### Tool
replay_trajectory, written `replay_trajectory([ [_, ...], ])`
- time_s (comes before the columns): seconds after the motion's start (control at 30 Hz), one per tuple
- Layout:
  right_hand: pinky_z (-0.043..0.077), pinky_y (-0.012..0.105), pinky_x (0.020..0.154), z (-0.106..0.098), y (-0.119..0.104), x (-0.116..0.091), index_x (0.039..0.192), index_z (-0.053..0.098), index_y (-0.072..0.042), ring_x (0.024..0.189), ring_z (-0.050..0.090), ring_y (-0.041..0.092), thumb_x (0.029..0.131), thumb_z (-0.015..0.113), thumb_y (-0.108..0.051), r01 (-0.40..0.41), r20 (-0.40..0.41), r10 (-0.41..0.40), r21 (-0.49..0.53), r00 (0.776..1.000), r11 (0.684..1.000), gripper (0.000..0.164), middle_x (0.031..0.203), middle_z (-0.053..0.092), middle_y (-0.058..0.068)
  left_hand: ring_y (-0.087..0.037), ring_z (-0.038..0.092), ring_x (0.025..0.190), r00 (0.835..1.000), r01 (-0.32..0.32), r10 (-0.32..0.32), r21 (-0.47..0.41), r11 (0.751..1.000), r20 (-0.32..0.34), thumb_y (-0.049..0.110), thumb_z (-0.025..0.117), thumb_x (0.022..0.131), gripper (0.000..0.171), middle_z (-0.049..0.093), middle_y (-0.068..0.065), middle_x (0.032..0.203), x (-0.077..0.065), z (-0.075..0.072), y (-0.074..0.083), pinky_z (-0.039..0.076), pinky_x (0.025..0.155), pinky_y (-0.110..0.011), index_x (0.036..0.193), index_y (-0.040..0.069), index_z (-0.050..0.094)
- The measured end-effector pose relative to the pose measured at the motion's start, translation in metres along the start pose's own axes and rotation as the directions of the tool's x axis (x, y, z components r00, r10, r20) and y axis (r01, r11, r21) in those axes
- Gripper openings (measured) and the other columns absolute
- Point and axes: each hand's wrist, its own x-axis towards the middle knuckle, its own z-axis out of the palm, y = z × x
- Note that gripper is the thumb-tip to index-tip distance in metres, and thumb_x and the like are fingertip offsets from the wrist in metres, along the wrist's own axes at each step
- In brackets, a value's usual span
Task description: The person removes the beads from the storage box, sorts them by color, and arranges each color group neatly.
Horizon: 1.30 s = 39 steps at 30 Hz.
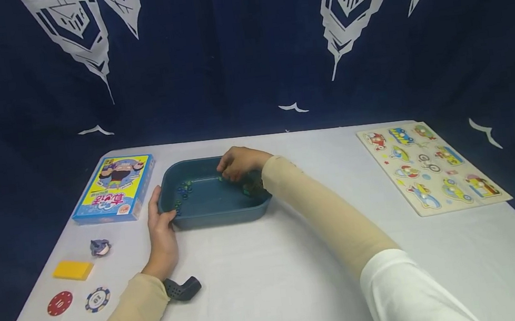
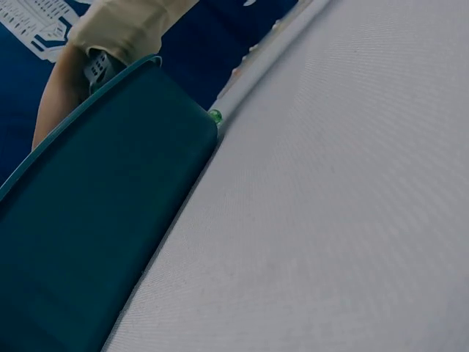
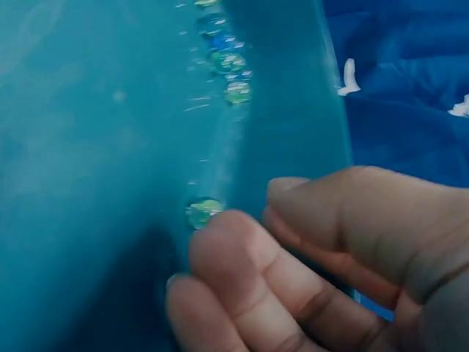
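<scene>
A teal plastic tray [image 1: 218,218] stands on the white table, with several blue and green glass marbles [image 1: 185,189] on its floor. My left hand [image 1: 162,240] grips the tray's left front corner, thumb over the rim and fingers along the outer side. Inside the tray, toward the back wall, is my right hand [image 1: 240,163], fingers bent. Its fingertips touch or nearly touch one greenish marble [image 3: 205,213]; the thumb stands apart from them. More marbles [image 3: 229,62] lie in a row farther along the wall. A green marble [image 2: 215,116] shows just past the tray's base in the left wrist view.
Left of the tray are a blue and yellow card box [image 1: 118,189], a small shark figure [image 1: 100,247], a yellow block [image 1: 73,270], a red chip [image 1: 59,303] and a white-blue chip [image 1: 97,299]. A picture puzzle board [image 1: 432,167] lies at the right.
</scene>
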Motion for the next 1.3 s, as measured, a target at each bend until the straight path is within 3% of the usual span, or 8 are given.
replay_trajectory([
  [0.13,0.057,0.029,0.076,0.006,0.000,0.004,0.127,0.063,0.000,0.086,0.068,0.022,0.095,0.061,-0.007,-0.047,0.002,0.048,-0.105,0.999,0.993,0.033,0.110,0.070,0.016,-0.006,0.000,0.151,1.000,0.003,-0.003,-0.004,1.000,0.000,0.006,0.030,0.090,0.074,0.007,0.008,0.166,0.000,0.001,0.000,0.002,0.121,-0.031,0.160,0.018,0.012],
  [0.3,0.056,0.028,0.075,0.012,0.002,0.007,0.118,0.067,-0.002,0.083,0.066,0.019,0.094,0.061,-0.005,-0.081,0.004,0.082,-0.134,0.997,0.988,0.025,0.101,0.070,0.010,-0.003,-0.002,0.150,1.000,0.011,-0.011,0.012,1.000,0.010,0.007,0.030,0.090,0.074,0.006,0.011,0.166,0.001,0.002,0.000,0.000,0.121,-0.030,0.160,0.019,0.012],
  [0.47,0.055,0.027,0.071,0.014,0.003,0.009,0.108,0.070,-0.004,0.075,0.062,0.016,0.090,0.063,-0.001,-0.066,0.024,0.071,-0.163,0.997,0.984,0.020,0.092,0.068,0.007,-0.002,-0.002,0.150,1.000,0.002,-0.003,0.026,1.000,0.016,0.007,0.030,0.090,0.074,0.005,0.011,0.166,0.002,0.001,0.000,0.000,0.121,-0.028,0.160,0.019,0.010],
  [0.7,0.051,0.025,0.065,0.016,0.004,0.009,0.105,0.068,-0.005,0.067,0.055,0.012,0.090,0.060,0.002,-0.028,0.090,0.045,-0.184,0.995,0.983,0.019,0.088,0.061,0.003,-0.002,-0.003,0.150,1.000,0.003,-0.004,0.027,1.000,0.021,0.007,0.029,0.091,0.073,0.005,0.011,0.165,0.001,0.000,0.001,0.000,0.121,-0.028,0.160,0.020,0.010],
  [0.83,0.049,0.026,0.059,0.014,0.001,0.004,0.110,0.066,-0.001,0.061,0.052,0.012,0.092,0.054,0.001,0.032,0.138,-0.017,-0.108,0.990,0.994,0.022,0.079,0.058,0.001,-0.002,-0.003,0.150,1.000,0.009,-0.010,0.026,1.000,0.022,0.008,0.029,0.091,0.073,0.004,0.012,0.165,0.001,-0.001,0.000,0.000,0.121,-0.028,0.160,0.020,0.009],
  [0.97,0.048,0.028,0.058,0.008,-0.003,-0.004,0.117,0.062,0.006,0.058,0.051,0.014,0.095,0.051,-0.001,0.086,0.171,-0.094,0.056,0.981,0.995,0.026,0.074,0.053,0.002,-0.002,-0.003,0.150,1.000,0.007,-0.008,0.028,1.000,0.021,0.008,0.029,0.091,0.073,0.004,0.011,0.166,0.001,-0.001,0.001,0.000,0.121,-0.028,0.160,0.018,0.009],
  [1.13,0.053,0.032,0.064,0.000,-0.006,-0.017,0.114,0.065,0.003,0.066,0.050,0.015,0.096,0.058,-0.004,0.164,0.141,-0.197,0.219,0.970,0.962,0.021,0.077,0.051,0.004,-0.003,-0.002,0.150,1.000,0.012,-0.013,0.031,0.999,0.015,0.008,0.029,0.092,0.072,0.005,0.012,0.165,0.000,-0.001,0.002,0.002,0.121,-0.028,0.160,0.019,0.010],
  [1.3,0.056,0.044,0.072,-0.011,-0.001,-0.043,0.111,0.070,-0.005,0.075,0.054,0.019,0.095,0.063,-0.010,0.256,0.051,-0.283,0.293,0.958,0.921,0.019,0.096,0.063,0.008,-0.002,-0.002,0.150,1.000,0.019,-0.019,0.027,0.999,0.011,0.008,0.029,0.092,0.072,0.005,0.013,0.165,-0.001,0.000,0.001,0.002,0.121,-0.028,0.160,0.021,0.010],
])
